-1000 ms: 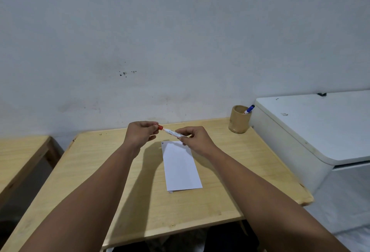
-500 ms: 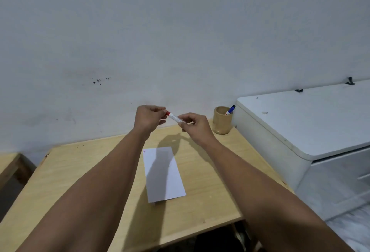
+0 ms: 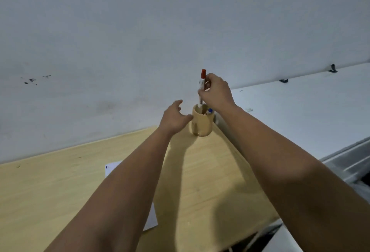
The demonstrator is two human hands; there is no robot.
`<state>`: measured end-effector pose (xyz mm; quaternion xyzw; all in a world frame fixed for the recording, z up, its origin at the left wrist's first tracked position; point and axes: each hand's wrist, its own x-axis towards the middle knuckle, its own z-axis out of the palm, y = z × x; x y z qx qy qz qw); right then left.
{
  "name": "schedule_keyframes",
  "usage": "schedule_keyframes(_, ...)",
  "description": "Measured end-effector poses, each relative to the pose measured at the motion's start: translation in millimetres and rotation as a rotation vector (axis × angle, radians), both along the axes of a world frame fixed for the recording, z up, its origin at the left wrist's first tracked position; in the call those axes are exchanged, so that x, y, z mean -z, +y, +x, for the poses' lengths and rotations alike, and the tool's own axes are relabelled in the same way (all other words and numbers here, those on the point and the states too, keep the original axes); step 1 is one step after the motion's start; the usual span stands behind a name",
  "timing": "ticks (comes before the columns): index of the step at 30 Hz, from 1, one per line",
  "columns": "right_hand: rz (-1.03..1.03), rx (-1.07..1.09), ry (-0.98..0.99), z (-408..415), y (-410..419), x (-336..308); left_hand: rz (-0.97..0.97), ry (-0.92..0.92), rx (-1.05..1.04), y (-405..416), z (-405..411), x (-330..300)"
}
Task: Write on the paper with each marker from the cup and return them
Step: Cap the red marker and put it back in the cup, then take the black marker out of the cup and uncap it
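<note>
My right hand [image 3: 217, 93] holds a white marker with a red cap [image 3: 202, 83] upright, its lower end just inside the rim of the tan wooden cup [image 3: 201, 126] at the table's back right corner. A blue-capped marker [image 3: 209, 110] leans inside the cup. My left hand [image 3: 173, 118] is beside the cup on its left, fingers apart, thumb close to the cup's wall; I cannot tell if it touches. The white paper [image 3: 112, 168] lies on the wooden table [image 3: 50, 187], mostly hidden under my left forearm, with a small mark at its top left corner.
A white cabinet or appliance [image 3: 300, 115] stands directly right of the table, close to the cup. A grey-white wall [image 3: 140, 31] runs right behind the table. The table's front right edge drops off near my right forearm.
The red cap is back on the marker. My right hand carried the marker right and up to the cup and turned it upright. My left hand let go and moved beside the cup.
</note>
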<state>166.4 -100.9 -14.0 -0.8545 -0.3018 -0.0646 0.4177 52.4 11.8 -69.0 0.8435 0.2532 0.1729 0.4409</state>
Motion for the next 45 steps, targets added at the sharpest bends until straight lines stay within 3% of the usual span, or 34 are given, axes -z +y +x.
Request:
schedule_keyframes(3, -0.084, 0.013, 0.039, 5.7, 1.9, 15.9, 0.007, 0.065, 0.031, -3.5, 17.9, 21.2)
schedule_keyframes(7, -0.194, 0.021, 0.055, 9.3, 5.6, 27.1, -0.085, 0.02, 0.063, -12.7, 34.3, 36.3)
schedule_keyframes(12, -0.062, -0.134, 0.221, 21.3, -7.8, 20.9, -0.118, -0.064, 0.052, -18.4, 44.1, 42.9)
schedule_keyframes(15, -0.03, -0.122, 0.249, 31.2, -19.7, 13.1, -0.103, -0.072, 0.047, -18.5, 46.6, 44.0)
schedule_keyframes(21, -0.395, 0.03, 0.212, 42.0, -19.0, 9.4, -0.098, -0.08, 0.049, -18.3, 47.7, 44.3)
schedule_keyframes(30, -0.514, 0.08, 0.142, 32.2, -6.5, -6.0, -0.083, -0.049, 0.074, -16.4, 49.2, 42.3)
schedule_keyframes(35, -0.33, 0.103, 0.064, 27.3, -11.4, -32.9, -0.026, 0.021, 0.068, -18.9, 43.0, 34.9)
schedule_keyframes(40, 0.029, 0.098, -0.001, 10.6, -15.5, -72.0, 0.039, 0.013, 0.054, -13.8, 12.7, 9.3)
schedule_keyframes(45, 0.304, -0.048, 0.101, -39.7, -4.0, -75.5, 0.12, -0.082, -0.059, 5.6, -43.0, -24.6)
